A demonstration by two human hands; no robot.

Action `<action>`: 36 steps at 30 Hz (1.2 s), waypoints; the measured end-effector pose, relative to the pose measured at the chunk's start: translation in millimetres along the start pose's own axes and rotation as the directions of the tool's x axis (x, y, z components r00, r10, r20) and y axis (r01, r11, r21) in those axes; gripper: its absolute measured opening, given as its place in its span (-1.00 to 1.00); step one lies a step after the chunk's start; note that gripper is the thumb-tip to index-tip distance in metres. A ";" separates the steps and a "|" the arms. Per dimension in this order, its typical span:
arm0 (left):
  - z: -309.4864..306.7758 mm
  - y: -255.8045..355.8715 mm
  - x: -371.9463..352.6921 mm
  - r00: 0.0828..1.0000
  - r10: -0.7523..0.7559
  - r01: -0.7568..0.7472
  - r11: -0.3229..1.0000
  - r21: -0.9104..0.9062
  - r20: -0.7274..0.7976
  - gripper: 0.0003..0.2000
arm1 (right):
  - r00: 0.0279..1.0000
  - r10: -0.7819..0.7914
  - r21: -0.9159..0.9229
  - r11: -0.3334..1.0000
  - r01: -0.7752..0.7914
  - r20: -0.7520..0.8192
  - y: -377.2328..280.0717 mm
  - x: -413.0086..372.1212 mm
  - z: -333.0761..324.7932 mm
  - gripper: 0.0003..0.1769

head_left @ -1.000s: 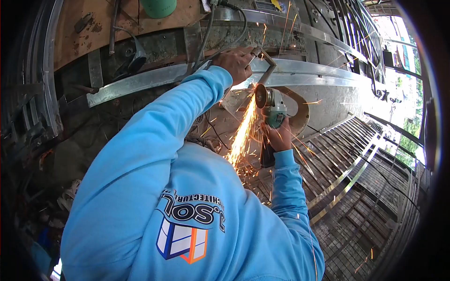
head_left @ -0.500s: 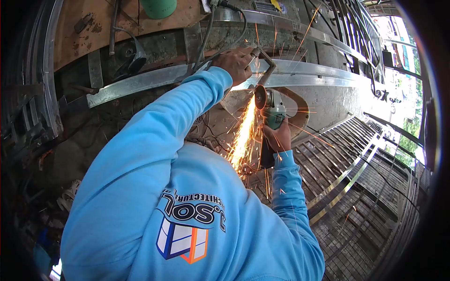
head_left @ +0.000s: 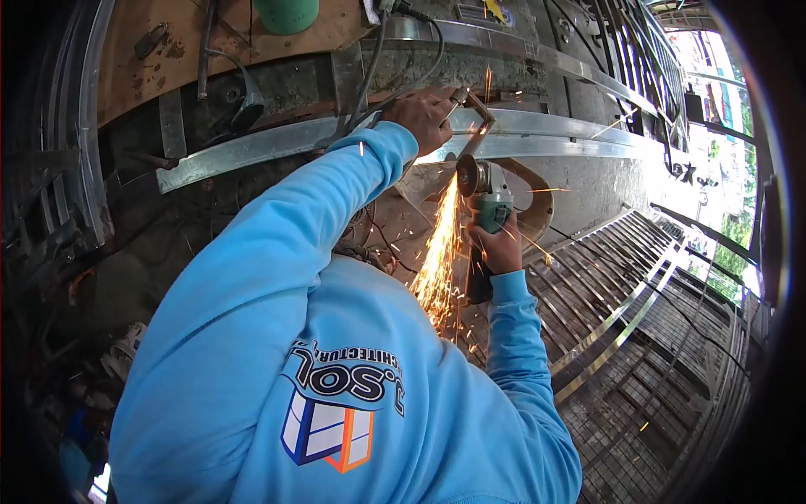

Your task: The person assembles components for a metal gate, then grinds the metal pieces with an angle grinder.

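My right hand (head_left: 501,245) is wrapped round the body of a green angle grinder (head_left: 491,210). The grinder's disc (head_left: 468,175) stands against the lower end of a thin bent metal piece (head_left: 480,134), and a bright stream of sparks (head_left: 440,260) runs down from it toward my body. My left hand (head_left: 421,120) is closed on the upper left part of that metal piece, over a long silvery metal bar (head_left: 537,133). Its fingertips are partly hidden.
A wooden board (head_left: 185,50) at the upper left bears a green container (head_left: 286,13) and a padlock (head_left: 151,40). Metal grilles (head_left: 613,269) lie at the right. A cable (head_left: 369,76) runs beside my left hand. A rounded guard-like plate (head_left: 537,197) is behind the grinder.
The spark stream has become a little narrower and fewer sparks fly upward. The bent metal piece has shifted slightly; both hands keep their holds.
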State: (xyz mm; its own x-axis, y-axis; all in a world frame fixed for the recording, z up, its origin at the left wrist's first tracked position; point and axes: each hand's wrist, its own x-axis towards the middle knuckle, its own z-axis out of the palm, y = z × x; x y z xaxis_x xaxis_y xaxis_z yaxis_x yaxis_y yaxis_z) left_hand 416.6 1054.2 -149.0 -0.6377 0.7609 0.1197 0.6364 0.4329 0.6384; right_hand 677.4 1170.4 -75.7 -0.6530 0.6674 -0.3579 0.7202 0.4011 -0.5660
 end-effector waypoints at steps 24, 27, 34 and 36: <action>-2.9 3.5 0.8 0.999 -0.034 0.034 0.999 -0.006 0.043 -0.70 | 1.000 0.022 -0.086 0.996 -0.021 0.014 -10.6 1.0 -3.6 -0.11; -0.5 2.6 0.1 0.999 -0.028 0.029 0.999 -0.027 0.027 -0.71 | 1.000 -0.018 -0.111 0.994 0.018 0.001 14.6 4.6 0.8 -0.10; 4.2 0.1 0.6 1.000 0.003 -0.003 1.000 -0.011 -0.012 -0.71 | 1.000 -0.019 -0.054 0.998 0.020 0.011 14.4 2.1 1.0 -0.09; 1.5 2.1 0.9 1.000 -0.011 0.011 1.000 -0.015 0.010 -0.69 | 1.000 -0.018 -0.056 0.998 0.019 0.016 7.2 1.4 -2.1 -0.13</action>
State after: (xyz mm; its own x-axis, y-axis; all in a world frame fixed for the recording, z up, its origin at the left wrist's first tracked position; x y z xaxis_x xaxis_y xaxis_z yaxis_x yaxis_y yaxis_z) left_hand 418.0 1056.5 -148.8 -0.6400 0.7612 0.1050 0.6229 0.4339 0.6510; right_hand 682.2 1175.6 -78.7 -0.6696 0.6499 -0.3597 0.7197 0.4479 -0.5305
